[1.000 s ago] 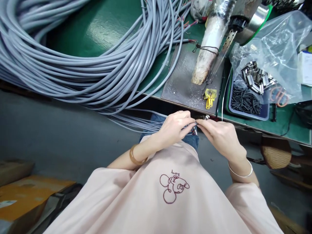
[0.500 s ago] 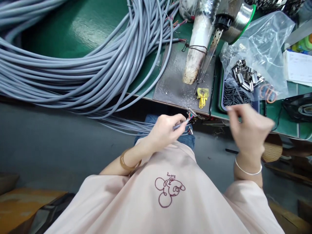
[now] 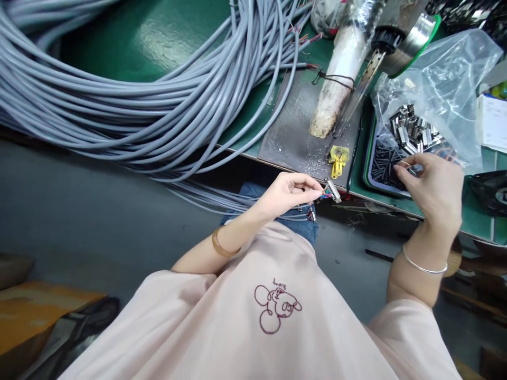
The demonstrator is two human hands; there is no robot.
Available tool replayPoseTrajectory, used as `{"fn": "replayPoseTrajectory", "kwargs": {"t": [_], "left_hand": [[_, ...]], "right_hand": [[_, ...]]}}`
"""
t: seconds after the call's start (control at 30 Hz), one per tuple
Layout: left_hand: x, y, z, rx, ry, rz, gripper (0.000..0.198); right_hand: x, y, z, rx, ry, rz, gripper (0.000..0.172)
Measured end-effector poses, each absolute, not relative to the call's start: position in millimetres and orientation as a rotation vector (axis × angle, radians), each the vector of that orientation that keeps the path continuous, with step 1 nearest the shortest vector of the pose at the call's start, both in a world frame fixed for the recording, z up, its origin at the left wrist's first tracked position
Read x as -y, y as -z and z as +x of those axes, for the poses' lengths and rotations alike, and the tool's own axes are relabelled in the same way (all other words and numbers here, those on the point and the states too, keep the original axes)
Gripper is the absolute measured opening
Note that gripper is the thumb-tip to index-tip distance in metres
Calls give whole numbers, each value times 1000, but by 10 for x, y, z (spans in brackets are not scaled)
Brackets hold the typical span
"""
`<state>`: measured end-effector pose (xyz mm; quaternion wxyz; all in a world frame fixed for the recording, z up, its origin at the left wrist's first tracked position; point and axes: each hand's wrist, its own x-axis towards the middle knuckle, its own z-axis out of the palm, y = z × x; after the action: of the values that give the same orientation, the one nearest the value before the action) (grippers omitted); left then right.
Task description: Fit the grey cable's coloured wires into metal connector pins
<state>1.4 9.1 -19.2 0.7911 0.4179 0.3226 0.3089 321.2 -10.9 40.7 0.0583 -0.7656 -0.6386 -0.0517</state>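
Observation:
My left hand (image 3: pixel 287 196) pinches the end of a grey cable whose coloured wires run into a small metal connector (image 3: pixel 331 190), held just below the bench edge over my lap. My right hand (image 3: pixel 433 187) reaches over the blue tray (image 3: pixel 369 158) of small black sleeves (image 3: pixel 386 161), fingers curled in a pinch among them; what it grips is too small to make out. A clear plastic bag (image 3: pixel 439 84) with metal connector shells (image 3: pixel 412 132) lies partly over the tray.
A large bundle of grey cables (image 3: pixel 130 105) covers the green bench (image 3: pixel 166 42) at left and hangs over its edge. A dark metal plate (image 3: pixel 297 132) carries a wrapped soldering-iron holder (image 3: pixel 336 89) and a yellow clip (image 3: pixel 338 158). A solder spool (image 3: pixel 412 37) stands behind. Cardboard (image 3: pixel 35 316) lies on the floor.
My right hand left the connector, swung right and reached into the tray of black sleeves. My left hand keeps the cable end, raised slightly toward the bench edge.

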Motion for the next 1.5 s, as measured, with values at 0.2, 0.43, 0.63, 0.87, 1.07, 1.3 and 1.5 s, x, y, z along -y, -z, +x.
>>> {"fn": "replayPoseTrajectory", "kwargs": {"t": [0.2,0.43,0.63,0.87,1.07,1.3,1.5], "left_hand": [[-127,180,82,-750,-717,931,12],[-137,100,66,-758,-702,1028,9],[-122,64,31,-688,-715,1036,9],[-135,43,16,-674,-707,1020,9],[-136,40,16,-676,-680,1021,10],[-108,76,-2,-635,-640,1036,16],[-70,128,-58,-554,-557,1061,27]], "right_hand": [[94,-475,3083,1536,387,-2083,12],[465,-577,2158,1679,-484,-1600,4],[418,-405,1960,1764,-596,-1559,11],[404,-421,1986,1829,-658,-1559,11],[400,-366,1962,1804,-659,-1555,17],[428,-368,1953,1835,-630,-1533,7],[412,-384,1964,2019,-645,-1497,11]]}}
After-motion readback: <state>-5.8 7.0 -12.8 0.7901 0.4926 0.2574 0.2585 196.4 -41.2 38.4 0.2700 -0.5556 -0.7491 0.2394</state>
